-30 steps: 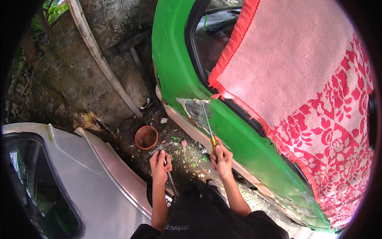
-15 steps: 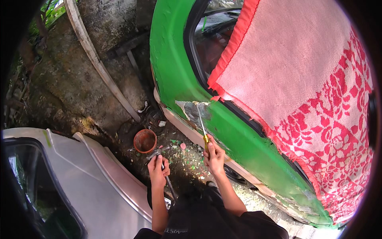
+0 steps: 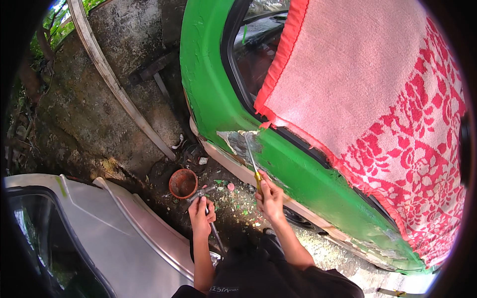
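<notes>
My right hand (image 3: pixel 271 201) is closed around the yellow handle of a screwdriver (image 3: pixel 254 164). Its long metal shaft points away from me, and the tip meets the upper edge of a bare grey patch (image 3: pixel 235 142) with ragged, chipped paint on the green car body (image 3: pixel 303 174). Lower and to the left, my left hand (image 3: pixel 201 218) grips a hammer (image 3: pixel 217 236) near its head. The hammer's metal head sticks out above my fingers, apart from the screwdriver, and its dark handle runs down toward my body.
A red and pink patterned towel (image 3: pixel 348 74) drapes over the green car's windows. Close on the left stands a silver car (image 3: pixel 134 243). Between them, paint chips (image 3: pixel 238 206) litter the ground beside a terracotta pot (image 3: pixel 183 183). A long curved strip (image 3: pixel 117 89) leans farther back.
The whole view has shifted slightly. Both hands keep their holds, and the screwdriver tip is still at the top edge of the bare patch.
</notes>
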### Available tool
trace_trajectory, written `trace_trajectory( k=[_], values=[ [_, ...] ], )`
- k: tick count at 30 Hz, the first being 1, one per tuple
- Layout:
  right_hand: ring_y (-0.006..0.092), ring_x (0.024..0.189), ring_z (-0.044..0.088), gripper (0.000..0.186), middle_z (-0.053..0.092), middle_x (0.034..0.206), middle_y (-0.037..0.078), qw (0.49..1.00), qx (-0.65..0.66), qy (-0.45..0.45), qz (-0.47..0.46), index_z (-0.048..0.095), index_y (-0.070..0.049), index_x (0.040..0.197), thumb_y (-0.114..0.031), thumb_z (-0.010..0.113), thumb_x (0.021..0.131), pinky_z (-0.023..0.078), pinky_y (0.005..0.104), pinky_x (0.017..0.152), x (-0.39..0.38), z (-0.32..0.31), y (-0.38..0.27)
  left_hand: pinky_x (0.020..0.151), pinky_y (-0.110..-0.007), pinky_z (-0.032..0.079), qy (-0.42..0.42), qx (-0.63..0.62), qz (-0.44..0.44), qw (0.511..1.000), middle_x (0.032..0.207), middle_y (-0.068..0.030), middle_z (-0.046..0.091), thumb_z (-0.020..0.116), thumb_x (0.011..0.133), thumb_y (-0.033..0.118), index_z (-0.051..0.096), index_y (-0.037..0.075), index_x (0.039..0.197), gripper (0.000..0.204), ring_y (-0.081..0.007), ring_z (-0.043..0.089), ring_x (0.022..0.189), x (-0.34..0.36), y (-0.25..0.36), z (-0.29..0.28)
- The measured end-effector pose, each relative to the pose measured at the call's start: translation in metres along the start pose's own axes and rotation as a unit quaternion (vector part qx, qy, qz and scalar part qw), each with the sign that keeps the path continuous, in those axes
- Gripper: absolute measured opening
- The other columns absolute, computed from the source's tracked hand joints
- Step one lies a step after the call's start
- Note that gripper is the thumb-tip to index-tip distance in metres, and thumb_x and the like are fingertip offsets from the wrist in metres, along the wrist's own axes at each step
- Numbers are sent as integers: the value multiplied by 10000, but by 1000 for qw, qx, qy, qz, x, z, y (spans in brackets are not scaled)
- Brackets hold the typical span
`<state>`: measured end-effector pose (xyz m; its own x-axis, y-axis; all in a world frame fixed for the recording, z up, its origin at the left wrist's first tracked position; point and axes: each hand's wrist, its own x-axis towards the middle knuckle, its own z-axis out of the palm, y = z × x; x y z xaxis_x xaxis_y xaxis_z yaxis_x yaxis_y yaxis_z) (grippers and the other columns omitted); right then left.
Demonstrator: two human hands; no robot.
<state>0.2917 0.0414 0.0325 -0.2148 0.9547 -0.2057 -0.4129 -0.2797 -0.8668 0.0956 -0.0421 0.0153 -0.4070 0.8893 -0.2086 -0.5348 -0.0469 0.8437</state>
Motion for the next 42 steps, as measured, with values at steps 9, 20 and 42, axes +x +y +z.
trace_trajectory(
  k=[9,20,42],
  values=[
    [51,427,286,411,438,651,4,998,-57,7,-23,491,-141,1463,-273,470,1074,266,215,373,-4,4,-10,401,-208,245,-2,3,7,1000,724,-4,480,490,1055,193,466,42,1420,395,-33,303,451,-12,-1,-7],
    [38,462,361,390,466,652,-36,999,-48,12,-4,530,-96,1434,-219,502,1064,299,216,395,-2,6,-5,397,-205,244,-5,-6,5,1000,718,-4,485,473,1062,186,455,41,1429,395,-32,318,452,-18,-7,-9],
    [22,413,273,383,437,624,-29,982,-168,2,-90,534,-50,1415,-209,480,1070,238,215,361,-6,-19,-42,396,-203,254,0,-19,17,1000,724,-7,497,472,1064,194,470,38,1413,382,-32,321,455,-19,1,3]
  ],
)
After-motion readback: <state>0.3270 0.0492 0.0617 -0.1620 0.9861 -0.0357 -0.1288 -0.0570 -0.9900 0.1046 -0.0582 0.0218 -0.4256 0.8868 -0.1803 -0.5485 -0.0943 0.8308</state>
